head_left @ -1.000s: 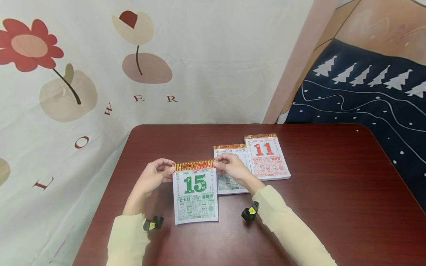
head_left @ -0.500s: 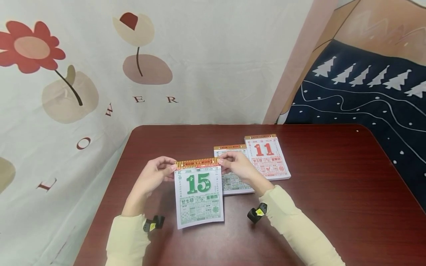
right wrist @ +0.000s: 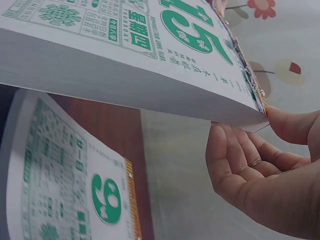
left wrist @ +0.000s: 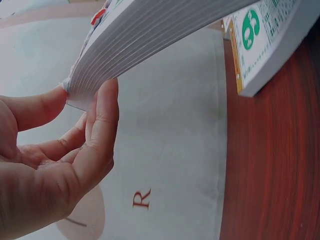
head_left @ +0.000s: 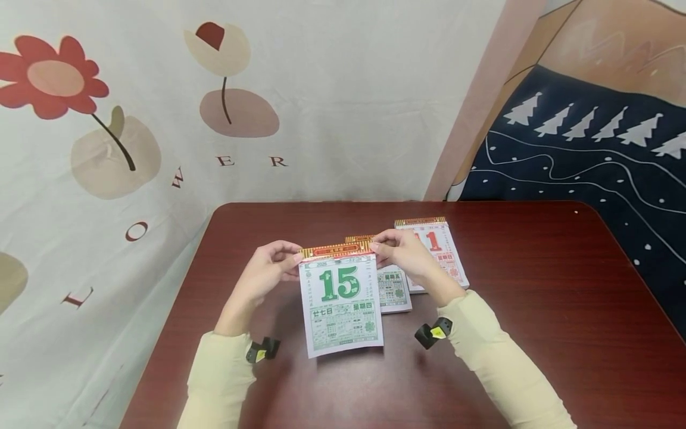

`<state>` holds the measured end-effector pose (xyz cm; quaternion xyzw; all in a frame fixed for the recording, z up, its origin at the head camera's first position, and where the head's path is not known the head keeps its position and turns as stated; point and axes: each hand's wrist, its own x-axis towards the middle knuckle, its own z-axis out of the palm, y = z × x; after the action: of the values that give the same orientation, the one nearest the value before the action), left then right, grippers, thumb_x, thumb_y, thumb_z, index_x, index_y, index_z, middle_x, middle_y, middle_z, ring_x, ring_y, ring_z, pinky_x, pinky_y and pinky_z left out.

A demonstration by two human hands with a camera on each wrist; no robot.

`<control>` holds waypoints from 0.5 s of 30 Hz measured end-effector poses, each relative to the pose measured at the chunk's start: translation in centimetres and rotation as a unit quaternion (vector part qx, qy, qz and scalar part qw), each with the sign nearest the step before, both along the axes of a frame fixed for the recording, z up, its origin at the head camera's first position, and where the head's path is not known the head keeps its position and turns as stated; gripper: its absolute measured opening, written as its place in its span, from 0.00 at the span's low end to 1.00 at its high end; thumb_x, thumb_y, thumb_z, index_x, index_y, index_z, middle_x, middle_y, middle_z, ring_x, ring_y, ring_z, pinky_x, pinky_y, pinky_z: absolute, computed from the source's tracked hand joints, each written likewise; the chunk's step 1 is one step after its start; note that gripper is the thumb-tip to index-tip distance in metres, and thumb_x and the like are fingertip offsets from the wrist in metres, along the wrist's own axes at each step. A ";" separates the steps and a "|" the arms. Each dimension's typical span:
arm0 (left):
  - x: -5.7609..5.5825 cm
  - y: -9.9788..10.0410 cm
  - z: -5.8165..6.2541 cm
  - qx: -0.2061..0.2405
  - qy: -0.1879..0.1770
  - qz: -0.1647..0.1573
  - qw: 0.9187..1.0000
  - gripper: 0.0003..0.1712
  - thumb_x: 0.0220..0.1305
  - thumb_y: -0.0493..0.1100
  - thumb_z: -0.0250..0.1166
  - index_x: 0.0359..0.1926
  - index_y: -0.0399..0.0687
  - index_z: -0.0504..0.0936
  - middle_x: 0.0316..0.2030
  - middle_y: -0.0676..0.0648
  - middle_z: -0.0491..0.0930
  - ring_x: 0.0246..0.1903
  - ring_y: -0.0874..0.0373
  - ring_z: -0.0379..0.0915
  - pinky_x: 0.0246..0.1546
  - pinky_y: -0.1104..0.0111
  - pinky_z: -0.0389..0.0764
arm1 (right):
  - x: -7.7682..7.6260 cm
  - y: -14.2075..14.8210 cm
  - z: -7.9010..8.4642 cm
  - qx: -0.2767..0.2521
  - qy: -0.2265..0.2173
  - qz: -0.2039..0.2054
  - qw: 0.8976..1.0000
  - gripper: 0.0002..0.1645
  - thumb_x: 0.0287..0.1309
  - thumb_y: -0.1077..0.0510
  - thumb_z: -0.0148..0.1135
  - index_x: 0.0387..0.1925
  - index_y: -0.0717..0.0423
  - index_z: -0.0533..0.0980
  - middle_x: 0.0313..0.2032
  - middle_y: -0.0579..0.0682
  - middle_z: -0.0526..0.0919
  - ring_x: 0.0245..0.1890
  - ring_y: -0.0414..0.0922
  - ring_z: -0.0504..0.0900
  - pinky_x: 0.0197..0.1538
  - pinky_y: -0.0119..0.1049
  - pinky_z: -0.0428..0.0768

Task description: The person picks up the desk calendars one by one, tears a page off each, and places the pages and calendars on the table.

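Note:
A thick tear-off calendar showing a green 15 [head_left: 343, 319] is held off the table, tilted, its gold-and-red header strip at the top. My left hand [head_left: 265, 271] pinches its upper left corner, thumb on the front and fingers behind. At the upper right corner my right hand [head_left: 412, 256] does the same. Behind it, partly covered, a second calendar with a green 9 [right wrist: 65, 175] lies on the table. To the right of that one lies a third calendar with a red 11 [head_left: 449, 259], partly hidden by my right hand.
The dark red wooden table [head_left: 536, 310] has rounded far corners. A pale curtain with flower prints [head_left: 354, 107] hangs behind it, and a dark blue cloth with white trees [head_left: 584, 161] is at the right. Each wrist wears a small black camera mount [head_left: 433, 332].
Both hands have lifted the 15 calendar and carried it to the right and slightly away, over the 9 calendar's left side. The other two calendars have stayed in place.

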<state>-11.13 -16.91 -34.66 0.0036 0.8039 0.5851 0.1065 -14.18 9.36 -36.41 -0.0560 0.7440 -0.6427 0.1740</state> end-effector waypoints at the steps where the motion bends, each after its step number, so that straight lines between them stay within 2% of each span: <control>1: -0.1 0.3 0.0 0.002 0.000 -0.001 1.000 0.12 0.64 0.30 0.55 0.47 0.25 0.71 0.35 0.34 0.77 0.28 0.54 0.77 0.37 0.55 0.84 | -0.1 0.3 0.1 0.005 -0.001 -0.002 1.000 0.12 0.62 0.64 0.56 0.44 0.70 0.73 0.27 0.54 0.77 0.26 0.45 0.79 0.41 0.41 0.84; 8: -1.3 2.4 -0.2 0.026 -0.003 -0.010 1.000 0.12 0.65 0.30 0.54 0.47 0.25 0.71 0.35 0.34 0.77 0.27 0.54 0.77 0.36 0.58 0.84 | -0.7 2.5 0.5 0.015 0.002 -0.016 1.000 0.16 0.63 0.64 0.55 0.48 0.74 0.71 0.30 0.54 0.76 0.28 0.45 0.77 0.41 0.37 0.82; 15: -2.4 4.7 0.0 0.034 -0.010 -0.019 0.999 0.12 0.66 0.32 0.55 0.47 0.27 0.72 0.36 0.35 0.77 0.29 0.53 0.77 0.40 0.54 0.83 | -1.0 4.7 0.8 0.031 0.007 -0.033 0.999 0.17 0.62 0.64 0.55 0.49 0.74 0.71 0.36 0.58 0.77 0.30 0.44 0.78 0.45 0.44 0.82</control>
<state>-13.49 -12.21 -34.62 0.0173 0.7820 0.6103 0.1253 -15.21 14.06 -35.62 -0.0307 0.7660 -0.6245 0.1492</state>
